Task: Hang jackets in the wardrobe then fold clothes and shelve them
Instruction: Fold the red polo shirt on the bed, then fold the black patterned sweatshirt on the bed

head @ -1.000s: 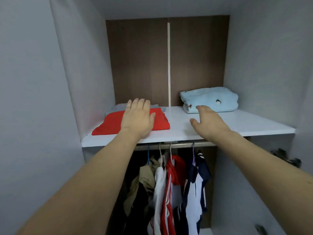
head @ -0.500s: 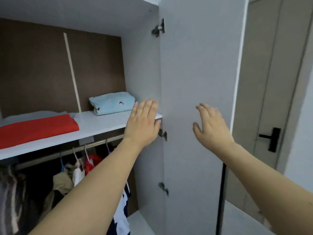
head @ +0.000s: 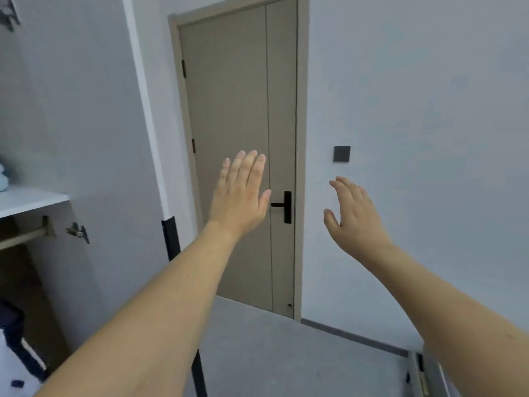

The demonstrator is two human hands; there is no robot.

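Nearest the camera, both forearms reach up from the bottom corners of the frame. The left hand [head: 239, 196] sits mid-frame with its fingers straight and close together, holding nothing. The right hand [head: 353, 214], a bit lower and to the right, has its fingers loosely spread and gently bent, also holding nothing.

The wardrobe [head: 71, 124] only shows along the left edge: the end of the white shelf [head: 31, 200], the rail [head: 21, 237] under it, and a sliver of pale blue folded cloth [head: 3, 177] on the shelf at the far left edge. Bottom left there's a scrap of dark and white clothing [head: 13, 353] hanging. No loose clothes in view to fold.

Judging by looks, this stuff is light and floppy, so a folded piece probably wants a flat hand underneath and one on top or it'll slump open.

Watch the door edge [head: 171, 239], a dark strip standing left of centre. Past it the grey floor [head: 272, 353] is open, with the room door [head: 237, 156] and its black handle [head: 284, 206] farthest back.
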